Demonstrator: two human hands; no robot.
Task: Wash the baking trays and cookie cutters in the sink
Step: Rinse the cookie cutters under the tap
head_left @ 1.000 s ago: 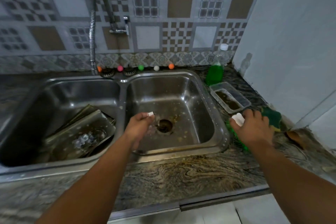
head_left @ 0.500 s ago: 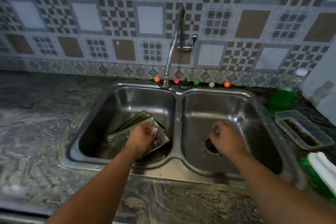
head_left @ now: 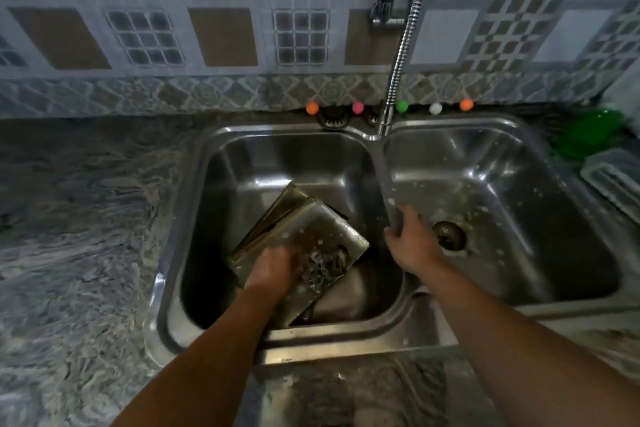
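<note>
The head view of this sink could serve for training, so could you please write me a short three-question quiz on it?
1. True or false: the baking trays lie in the right basin.
2. Which hand reaches onto the trays? A) left hand B) right hand
3. Fill in: the right hand rests on the ____ between the two basins.

Key: 1 false, they lie in the left basin; 2 A; 3 divider.

Left hand (head_left: 277, 265) on stacked baking trays (head_left: 304, 232)
</note>
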